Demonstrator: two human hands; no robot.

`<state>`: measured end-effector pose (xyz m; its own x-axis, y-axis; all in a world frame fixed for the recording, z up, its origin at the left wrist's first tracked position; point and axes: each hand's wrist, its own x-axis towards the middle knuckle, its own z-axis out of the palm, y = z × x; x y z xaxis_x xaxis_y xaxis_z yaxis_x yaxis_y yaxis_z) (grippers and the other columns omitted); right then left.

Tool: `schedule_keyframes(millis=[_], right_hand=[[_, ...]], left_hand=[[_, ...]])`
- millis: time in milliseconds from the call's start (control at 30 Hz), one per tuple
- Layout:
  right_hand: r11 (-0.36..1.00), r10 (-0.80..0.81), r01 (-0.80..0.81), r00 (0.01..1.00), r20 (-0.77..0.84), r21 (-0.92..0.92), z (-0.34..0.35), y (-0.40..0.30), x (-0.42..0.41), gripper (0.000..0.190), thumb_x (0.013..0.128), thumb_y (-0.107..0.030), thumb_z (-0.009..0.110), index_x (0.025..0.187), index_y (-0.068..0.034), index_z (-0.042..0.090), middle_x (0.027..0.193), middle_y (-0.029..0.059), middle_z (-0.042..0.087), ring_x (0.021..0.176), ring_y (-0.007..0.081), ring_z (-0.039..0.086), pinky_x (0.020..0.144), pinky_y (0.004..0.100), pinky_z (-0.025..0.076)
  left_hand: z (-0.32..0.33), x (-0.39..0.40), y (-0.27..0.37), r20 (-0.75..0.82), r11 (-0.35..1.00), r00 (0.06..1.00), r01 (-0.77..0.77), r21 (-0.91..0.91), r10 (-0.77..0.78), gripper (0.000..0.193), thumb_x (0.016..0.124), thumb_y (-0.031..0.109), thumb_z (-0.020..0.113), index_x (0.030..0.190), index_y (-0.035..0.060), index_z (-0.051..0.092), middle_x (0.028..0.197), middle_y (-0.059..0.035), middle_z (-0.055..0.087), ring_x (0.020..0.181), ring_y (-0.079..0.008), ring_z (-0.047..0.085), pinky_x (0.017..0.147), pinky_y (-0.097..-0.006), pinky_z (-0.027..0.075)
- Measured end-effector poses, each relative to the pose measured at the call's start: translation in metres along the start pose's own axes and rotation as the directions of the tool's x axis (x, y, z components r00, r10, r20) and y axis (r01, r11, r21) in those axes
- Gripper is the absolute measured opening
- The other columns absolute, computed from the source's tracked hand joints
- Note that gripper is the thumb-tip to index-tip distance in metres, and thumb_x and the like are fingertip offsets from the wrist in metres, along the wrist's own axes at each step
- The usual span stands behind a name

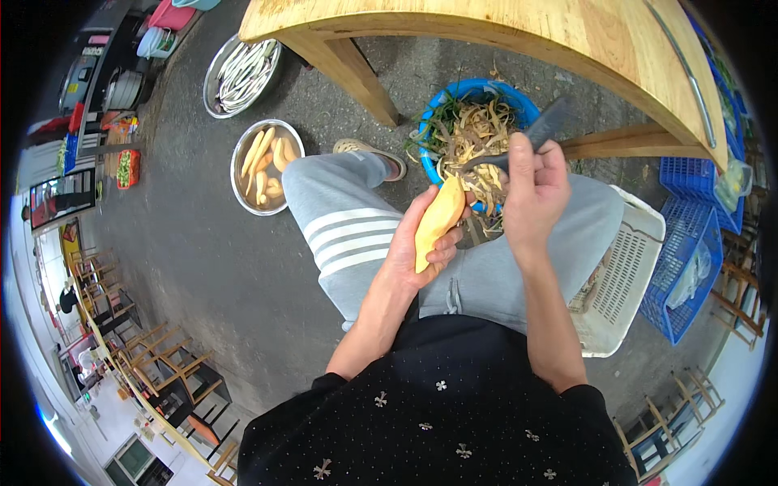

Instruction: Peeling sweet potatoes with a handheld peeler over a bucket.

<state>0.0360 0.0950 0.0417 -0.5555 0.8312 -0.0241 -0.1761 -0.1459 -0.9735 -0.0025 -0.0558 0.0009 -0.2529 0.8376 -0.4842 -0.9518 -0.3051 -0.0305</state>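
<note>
My left hand [419, 243] grips a peeled yellow sweet potato [439, 228], its upper end tilted towards my right hand. In my right hand [538, 188] is a dark peeling tool [491, 160], whose curved end lies close to the top of the sweet potato. Whether the two touch, I cannot tell. A broad, blurred dark part of the tool sticks out above the fist. Under both hands, between my legs, stands a blue plastic basin [430, 153] heaped with peelings [477, 130] and green leafy scraps.
A steel bowl [236, 182] of peeled sweet potatoes in water stands left of my knee. Beyond it is a bowl [208, 91] of long pale vegetables. A wooden table [486, 24] overhangs ahead. To the right are a white basket [626, 285] and blue crates [684, 261].
</note>
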Motion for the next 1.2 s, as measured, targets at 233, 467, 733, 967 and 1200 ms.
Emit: schedule_keyframes(millis=[233,467,733,967,1200], right_hand=[[0.982,0.189,-0.186,0.962,0.199,-0.034,0.012,0.009,-0.011,0.017,0.097,-0.016,0.065,0.094,-0.002,0.057,0.069,-0.0066,0.055,0.059,-0.0006,0.042,0.049,0.0196,0.032],[0.978,0.179,-0.175,0.983,0.027,-0.118,-0.020,0.026,0.018,0.017,0.098,-0.018,0.063,0.092,-0.003,0.058,0.067,-0.0080,0.052,0.058,-0.0019,0.039,0.048,0.0196,0.028],[0.983,0.157,-0.156,0.988,-0.003,-0.101,0.002,0.008,0.014,0.015,0.098,-0.019,0.063,0.092,-0.005,0.059,0.068,-0.0067,0.054,0.059,-0.0013,0.041,0.049,0.0187,0.029],[0.901,0.397,-0.421,0.897,-0.194,-0.102,-0.076,0.117,0.004,0.020,0.098,-0.028,0.063,0.087,-0.012,0.058,0.075,-0.0054,0.058,0.057,0.0010,0.044,0.048,0.0195,0.034],[0.803,0.541,-0.594,0.763,-0.352,-0.053,-0.101,0.145,-0.007,0.025,0.094,-0.034,0.067,0.084,-0.015,0.054,0.066,-0.0059,0.052,0.052,0.0035,0.041,0.046,0.0206,0.032]], left_hand=[[-0.003,-0.004,-0.004,-0.046,0.991,0.997,-0.051,0.126,0.058,0.050,0.101,0.042,0.047,0.117,-0.0042,0.053,0.096,-0.0090,0.056,0.047,-0.0076,0.041,0.029,-0.0161,0.030],[-0.005,-0.010,-0.005,-0.008,0.981,1.000,-0.021,0.191,0.023,0.050,0.100,0.043,0.048,0.116,-0.0038,0.054,0.096,-0.0089,0.056,0.050,-0.0068,0.042,0.030,-0.0161,0.029],[-0.009,-0.011,0.005,0.042,0.992,0.999,-0.025,0.120,0.020,0.050,0.100,0.044,0.048,0.116,-0.0024,0.054,0.099,-0.0090,0.057,0.051,-0.0067,0.040,0.031,-0.0158,0.028],[-0.017,-0.039,0.046,-0.065,0.913,0.923,-0.362,0.189,0.380,0.040,0.101,0.044,0.045,0.122,0.0115,0.054,0.103,-0.0086,0.061,0.061,-0.0099,0.044,0.041,-0.0186,0.034],[-0.077,-0.138,0.135,-0.321,0.672,0.604,-0.720,0.173,0.729,0.036,0.098,0.030,0.047,0.128,0.0105,0.053,0.105,-0.0078,0.062,0.065,-0.0106,0.049,0.047,-0.0189,0.039]])
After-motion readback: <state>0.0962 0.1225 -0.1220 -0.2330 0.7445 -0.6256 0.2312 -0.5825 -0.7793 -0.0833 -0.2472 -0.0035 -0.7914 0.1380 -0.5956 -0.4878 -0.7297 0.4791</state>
